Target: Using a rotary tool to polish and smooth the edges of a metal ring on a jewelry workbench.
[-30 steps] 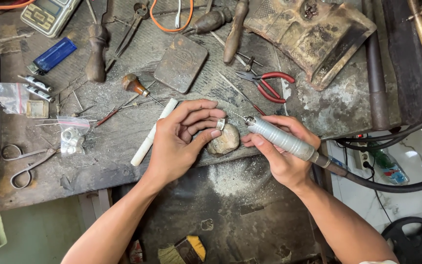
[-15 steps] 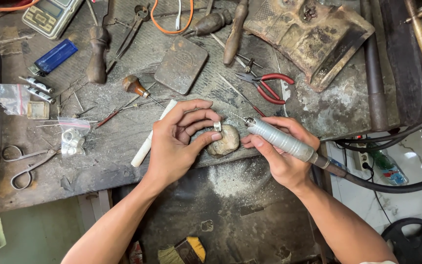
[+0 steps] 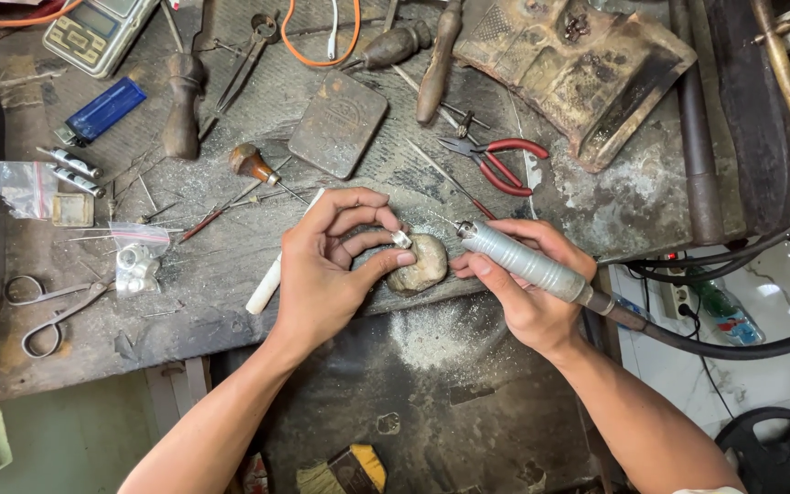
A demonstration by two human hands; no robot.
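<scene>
My left hand [image 3: 326, 270] pinches a small silver ring [image 3: 401, 240] between thumb and fingertips, resting it against a worn wooden bench peg [image 3: 421, 265] at the front edge of the workbench [image 3: 230, 265]. My right hand [image 3: 518, 293] grips a grey rotary handpiece [image 3: 528, 265] like a pen. Its thin bit points left, just short of the ring. A black flexible shaft [image 3: 733, 348] runs from the handpiece off to the right.
Red-handled pliers [image 3: 496, 160], a dark metal block [image 3: 338, 123], wooden-handled tools [image 3: 180, 119], a blue lighter [image 3: 102, 110], a small scale [image 3: 98, 32], scissors [image 3: 52, 311] and a white stick [image 3: 272, 274] lie about the bench. A brush [image 3: 345, 471] sits below. Metal dust covers the apron beneath the peg.
The left fingers have shifted slightly, turning the ring on the peg. The handpiece tip has stayed close beside it. Nothing else moved.
</scene>
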